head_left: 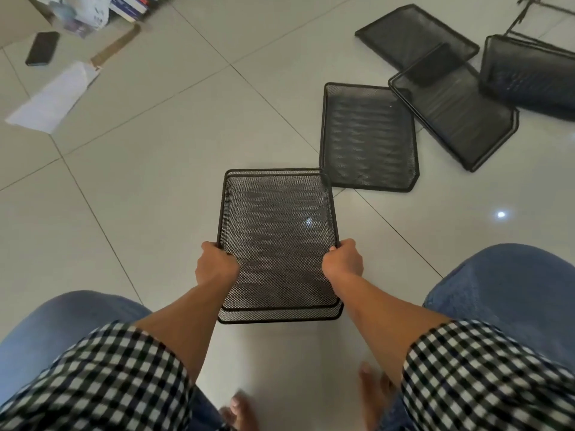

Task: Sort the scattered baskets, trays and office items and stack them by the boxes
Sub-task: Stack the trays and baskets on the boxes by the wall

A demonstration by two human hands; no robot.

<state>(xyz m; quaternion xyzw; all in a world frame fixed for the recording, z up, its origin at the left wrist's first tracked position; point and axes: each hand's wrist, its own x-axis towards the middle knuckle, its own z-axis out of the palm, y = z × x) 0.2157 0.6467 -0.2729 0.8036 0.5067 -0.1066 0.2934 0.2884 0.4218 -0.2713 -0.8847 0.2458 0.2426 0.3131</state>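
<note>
A black mesh tray [277,231] sits nested on a second mesh tray [280,315] in the middle of the tiled floor. My left hand [214,264] grips the upper tray's left rim, and my right hand [343,262] grips its right rim. Another mesh tray [368,135] lies flat just beyond, to the right. Further right, several more mesh trays lie scattered and overlapping, one [454,119] tilted on its neighbour, one [413,35] at the back and one [529,76] at the far right.
A dark phone [42,48] and white paper sheets [54,98] lie at the far left. A cardboard box [18,23] and books [130,6] stand at the top left. A black wire frame [529,14] is at the top right. My knees and bare feet frame the bottom.
</note>
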